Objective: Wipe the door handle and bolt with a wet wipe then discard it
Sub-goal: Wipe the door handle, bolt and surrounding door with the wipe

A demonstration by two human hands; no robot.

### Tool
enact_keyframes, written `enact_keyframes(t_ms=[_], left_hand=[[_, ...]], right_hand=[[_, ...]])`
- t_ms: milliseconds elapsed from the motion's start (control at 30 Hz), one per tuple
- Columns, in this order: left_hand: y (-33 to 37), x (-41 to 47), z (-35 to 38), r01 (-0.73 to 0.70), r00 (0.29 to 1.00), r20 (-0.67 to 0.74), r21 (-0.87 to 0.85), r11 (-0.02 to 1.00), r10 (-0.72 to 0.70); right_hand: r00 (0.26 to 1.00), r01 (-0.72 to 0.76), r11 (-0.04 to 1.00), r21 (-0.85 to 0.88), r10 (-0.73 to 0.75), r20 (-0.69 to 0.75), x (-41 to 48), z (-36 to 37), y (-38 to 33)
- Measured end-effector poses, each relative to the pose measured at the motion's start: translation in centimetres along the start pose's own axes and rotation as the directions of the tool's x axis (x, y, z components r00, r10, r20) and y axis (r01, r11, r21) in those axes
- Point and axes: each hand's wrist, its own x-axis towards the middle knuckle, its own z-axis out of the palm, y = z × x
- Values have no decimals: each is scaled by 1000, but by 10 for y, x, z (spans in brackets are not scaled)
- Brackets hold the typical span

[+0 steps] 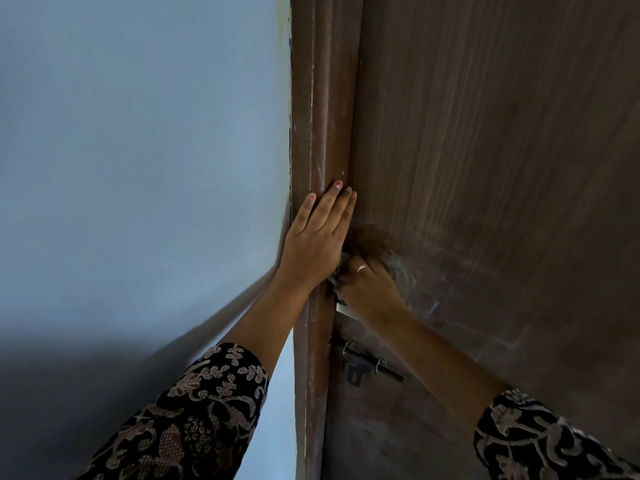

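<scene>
My left hand (317,237) lies flat with straight fingers on the brown door frame (320,116), just above my right hand. My right hand (372,289) is curled against the brown door (485,150) and grips a crumpled wet wipe (336,276), of which only a grey-white bit shows by the knuckles. A small white piece (343,309) peeks out under that hand. Whatever the wipe presses on is hidden by the hand. A dark sliding bolt (363,363) sits on the door lower down, below my right forearm, untouched.
A pale blue wall (138,150) fills the left side next to the frame. The door surface by my right hand carries whitish smears (405,271). Both patterned sleeves enter from the bottom.
</scene>
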Motion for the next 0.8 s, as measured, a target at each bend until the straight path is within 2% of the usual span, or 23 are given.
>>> enact_keyframes(t_ms=[67,133,233,300,433,533,600,633,700,800], left_hand=[[0,0,1,-2,1000,1,3,1000,2],[0,-1,1,-4,1000,-2,14,1000,4],[0,-2,2,-18,1000,-12,28,999,19],[1,-1,3,-22,999,-23,26,999,22],[0,-2,3,-18,999,-35,5,1000,18],[1,-1,2,-11,999,-43,5,1000,11],[1,-1,1,-3,999,-42,-2,1000,3],[1,-1,1,-1,999,-39,-7,1000,1],[1,-1,0,-2,999,-35,-12,1000,2],[0,-2,-1,-10,999,-31,3,1000,10]], right_hand=[[997,79,994,-70,-80,-18,-5,5,5],[995,69,995,-69,-73,-64,-6,3,13],[992,-104,993,59,107,-61,-10,-2,18],[986,-155,983,99,160,-50,-17,2,12],[983,-67,979,192,98,-154,-31,9,-2],[987,-123,925,359,152,-51,-26,11,1],[992,-103,831,546,122,0,-29,16,-7],[996,-73,809,583,89,2,-33,17,-14],[999,-4,820,573,30,-36,-42,19,-23],[992,-10,835,550,77,-98,-48,20,-26]])
